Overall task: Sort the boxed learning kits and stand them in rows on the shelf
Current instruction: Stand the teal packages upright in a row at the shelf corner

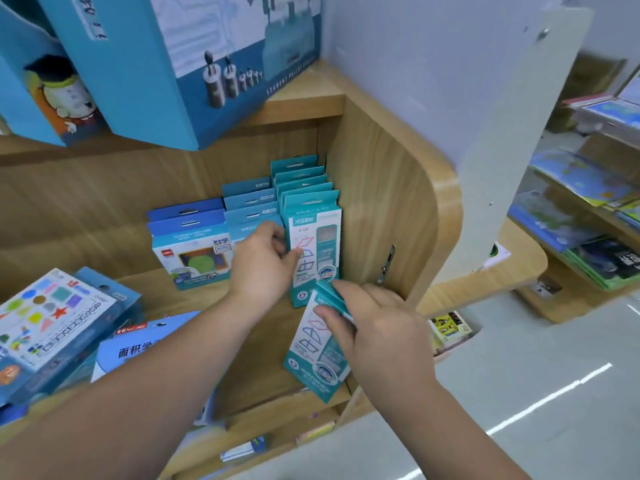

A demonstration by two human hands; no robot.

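Observation:
A row of several teal kit boxes (313, 233) stands upright against the right wall of the wooden shelf (377, 216). My left hand (265, 261) grips the left edge of the front box in that row, thumb on its face. My right hand (372, 327) holds another teal kit box (313, 355) by its top end, tilted, low in front of the row. To the left stand a row of light blue boxes (249, 206) and a row of darker blue boxes (188, 244).
Loose kits lie flat at the shelf's left: a shapes box (52, 320) and a blue box (138, 351). Large blue cartons (166, 64) sit on the shelf above. Lower shelves hold small items (315, 433). Another rack with books (588, 216) stands at the right across the floor.

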